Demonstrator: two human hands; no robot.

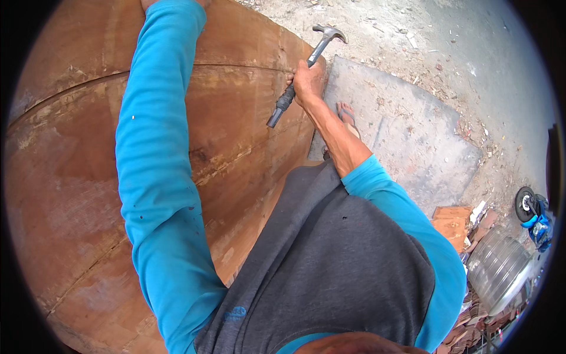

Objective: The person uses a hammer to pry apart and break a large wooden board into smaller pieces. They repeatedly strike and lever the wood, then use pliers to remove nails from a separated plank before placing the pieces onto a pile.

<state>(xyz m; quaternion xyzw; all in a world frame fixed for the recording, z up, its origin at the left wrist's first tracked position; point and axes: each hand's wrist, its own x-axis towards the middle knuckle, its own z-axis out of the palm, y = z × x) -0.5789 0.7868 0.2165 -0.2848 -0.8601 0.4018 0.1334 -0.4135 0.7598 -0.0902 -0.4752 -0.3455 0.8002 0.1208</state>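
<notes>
My right hand (pixel 309 84) is wrapped around the dark, taped handle of a claw hammer (pixel 319 51). The metal head points up and away from me, and the handle's end sticks out below my fist, in front of the wood. To the left spreads a large brown wooden surface (pixel 247 112) of wide planks, with dark seams and worn, pale patches. My left arm, in a blue sleeve, reaches far across it. Only a sliver of my left hand (pixel 145 3) shows at the top edge; its fingers are out of the picture.
A grey concrete slab (pixel 395 130) lies on the dusty, littered ground to the right, with my sandalled foot (pixel 348 115) on it. Farther right are a reddish-brown block (pixel 453 226), a ribbed metallic-looking drum (pixel 500 268), stacked tiles (pixel 466 336) and a blue wheeled vehicle (pixel 535 218).
</notes>
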